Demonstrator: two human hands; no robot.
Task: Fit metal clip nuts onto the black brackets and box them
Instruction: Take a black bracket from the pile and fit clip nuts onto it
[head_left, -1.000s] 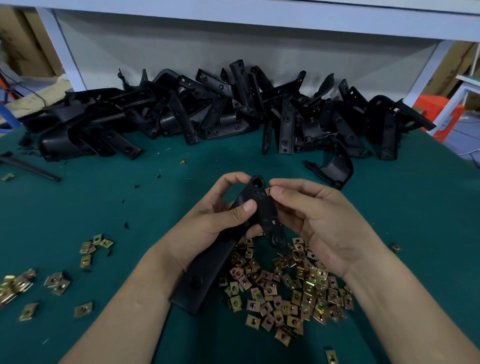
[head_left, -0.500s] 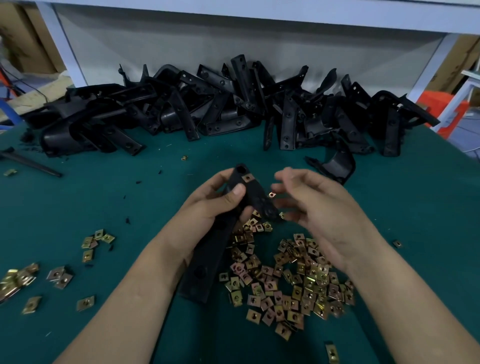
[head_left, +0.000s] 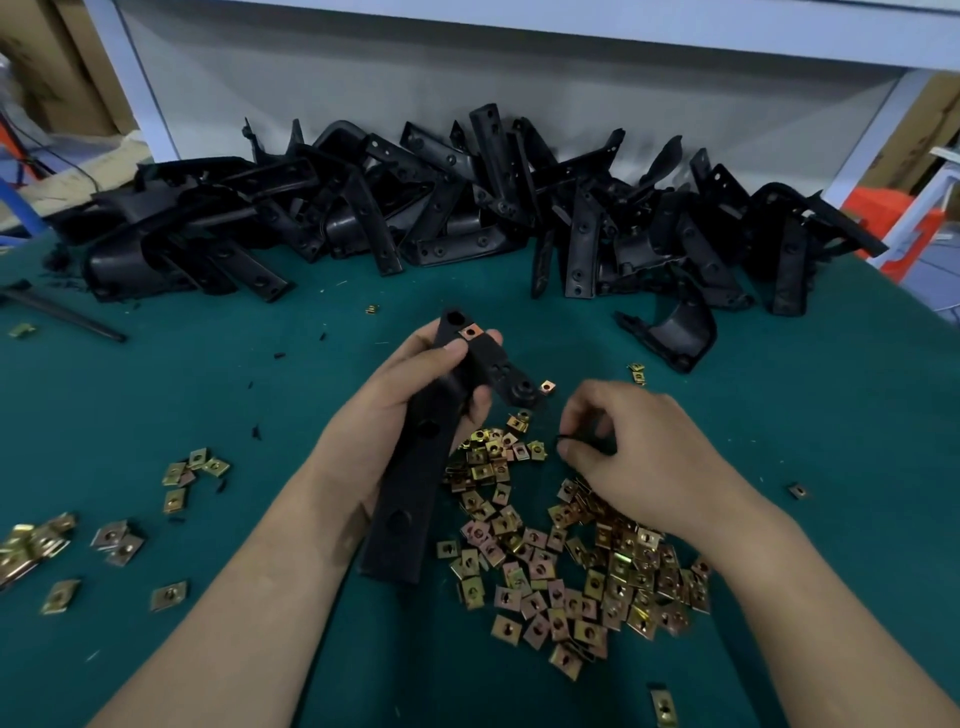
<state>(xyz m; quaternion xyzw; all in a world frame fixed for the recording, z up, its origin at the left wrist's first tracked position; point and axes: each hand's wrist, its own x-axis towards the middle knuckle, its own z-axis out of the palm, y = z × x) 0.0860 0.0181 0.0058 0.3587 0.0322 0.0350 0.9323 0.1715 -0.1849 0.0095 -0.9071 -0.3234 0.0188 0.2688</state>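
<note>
The left hand (head_left: 395, 408) holds one black bracket (head_left: 415, 478) up over the green desk (head_left: 208, 395). Its grip is closed round the middle of the bracket, with the thumb on top and the fingers under. The bracket is long. Its long side runs from near the person up and away, and a short arm sticks out to the right at the far end. One clip nut (head_left: 471, 331) already sits on the far end, just by the thumb. The short arm looks bare, so I think the next nut goes there. The pile of clip nuts (head_left: 571, 571) lies just to the right of the bracket, partly under the right hand (head_left: 644, 457). So the right hand is the nearer one to the nuts. Its fingers are curled down at the top of the pile. I cannot tell if its grip has a nut in it yet.
</note>
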